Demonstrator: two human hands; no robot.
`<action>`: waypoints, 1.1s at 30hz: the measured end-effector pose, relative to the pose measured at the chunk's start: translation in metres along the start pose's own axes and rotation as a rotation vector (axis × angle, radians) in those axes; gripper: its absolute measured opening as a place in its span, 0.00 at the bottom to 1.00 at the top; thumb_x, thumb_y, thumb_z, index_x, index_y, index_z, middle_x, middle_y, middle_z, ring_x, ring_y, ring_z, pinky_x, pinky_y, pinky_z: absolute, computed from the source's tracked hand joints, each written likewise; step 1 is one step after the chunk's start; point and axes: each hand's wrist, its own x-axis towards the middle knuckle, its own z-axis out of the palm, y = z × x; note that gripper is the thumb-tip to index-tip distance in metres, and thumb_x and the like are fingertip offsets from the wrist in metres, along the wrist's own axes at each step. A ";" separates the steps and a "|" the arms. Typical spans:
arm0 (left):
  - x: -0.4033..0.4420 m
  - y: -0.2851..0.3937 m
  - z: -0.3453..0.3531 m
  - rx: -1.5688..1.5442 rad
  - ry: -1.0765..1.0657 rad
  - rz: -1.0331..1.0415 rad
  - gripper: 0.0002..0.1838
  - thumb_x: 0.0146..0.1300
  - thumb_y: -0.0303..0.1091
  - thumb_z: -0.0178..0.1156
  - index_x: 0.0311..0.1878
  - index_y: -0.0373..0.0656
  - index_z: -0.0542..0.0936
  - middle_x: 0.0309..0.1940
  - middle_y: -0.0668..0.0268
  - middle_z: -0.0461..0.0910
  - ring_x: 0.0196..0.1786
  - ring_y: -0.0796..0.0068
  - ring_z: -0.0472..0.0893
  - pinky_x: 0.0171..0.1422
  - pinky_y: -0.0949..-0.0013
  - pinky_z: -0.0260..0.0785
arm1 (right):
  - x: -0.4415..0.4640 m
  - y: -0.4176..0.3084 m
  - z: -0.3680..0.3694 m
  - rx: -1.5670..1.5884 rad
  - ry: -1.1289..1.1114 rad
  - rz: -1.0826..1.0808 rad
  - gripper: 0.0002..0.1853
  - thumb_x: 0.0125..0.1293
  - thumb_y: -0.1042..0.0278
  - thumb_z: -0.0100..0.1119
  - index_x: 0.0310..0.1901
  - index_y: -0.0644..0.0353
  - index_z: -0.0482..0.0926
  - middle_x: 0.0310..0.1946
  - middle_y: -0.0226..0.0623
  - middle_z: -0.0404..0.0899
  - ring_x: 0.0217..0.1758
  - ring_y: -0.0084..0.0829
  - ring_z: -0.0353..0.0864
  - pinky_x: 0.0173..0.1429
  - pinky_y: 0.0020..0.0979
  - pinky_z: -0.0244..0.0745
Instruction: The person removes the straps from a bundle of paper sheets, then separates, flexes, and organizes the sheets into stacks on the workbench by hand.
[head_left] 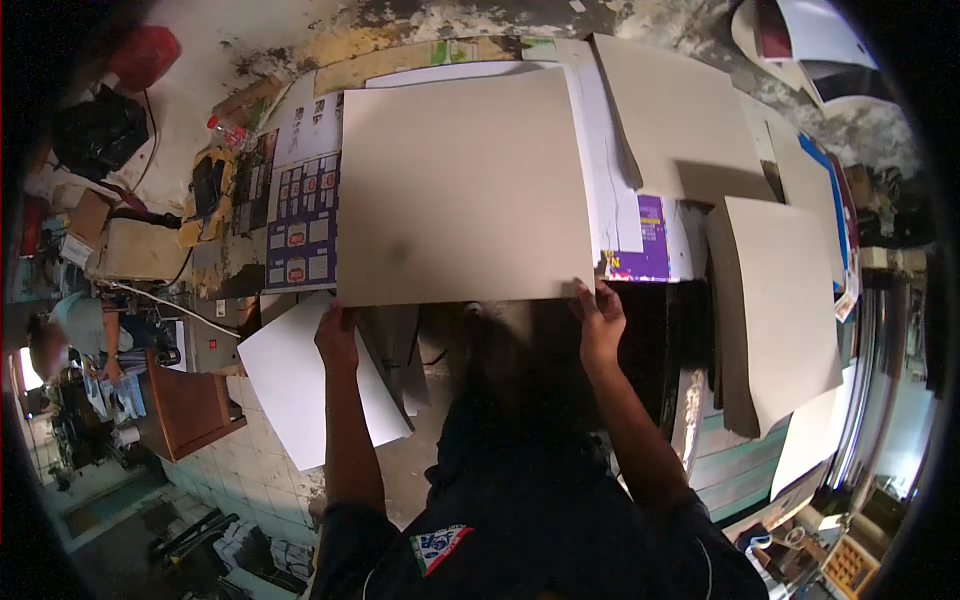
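A large beige board (465,190) lies over the work table, its near edge reaching past the table's front. My left hand (336,335) grips its near left corner, fingers closed at the edge. At the near right corner, my right hand (601,318) pinches the board between thumb and fingers. Under and around the board, a purple printed sheet (300,225) shows at the left and white paper (615,190) at the right.
Beige boards (685,120) lie at the back right, and a thick stack (780,310) stands at the right. A white sheet (320,380) hangs below the table's left front. A bottle (228,130) lies back left. Another person (85,335) is at the far left.
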 end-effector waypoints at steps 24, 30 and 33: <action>-0.039 0.005 0.148 1.394 -0.368 1.422 0.16 0.58 0.44 0.65 0.48 0.51 0.82 0.49 0.70 0.78 0.53 0.68 0.75 0.66 0.53 0.57 | 0.015 -0.040 0.009 -0.219 0.105 -0.073 0.17 0.63 0.58 0.69 0.42 0.60 0.75 0.33 0.34 0.79 0.32 0.27 0.81 0.38 0.30 0.77; -0.043 0.083 0.182 1.360 -0.453 1.391 0.13 0.59 0.39 0.63 0.46 0.50 0.84 0.43 0.77 0.82 0.44 0.77 0.77 0.61 0.57 0.57 | -0.038 -0.088 0.091 -1.411 -0.257 -1.016 0.42 0.60 0.42 0.65 0.72 0.50 0.60 0.72 0.44 0.57 0.77 0.46 0.51 0.76 0.63 0.39; -0.038 0.104 0.196 1.315 -0.435 1.444 0.13 0.61 0.41 0.62 0.46 0.49 0.84 0.40 0.76 0.83 0.43 0.77 0.77 0.59 0.58 0.57 | -0.030 -0.081 0.130 -1.448 -0.382 -1.144 0.32 0.64 0.43 0.58 0.66 0.48 0.69 0.65 0.37 0.69 0.75 0.42 0.55 0.77 0.62 0.32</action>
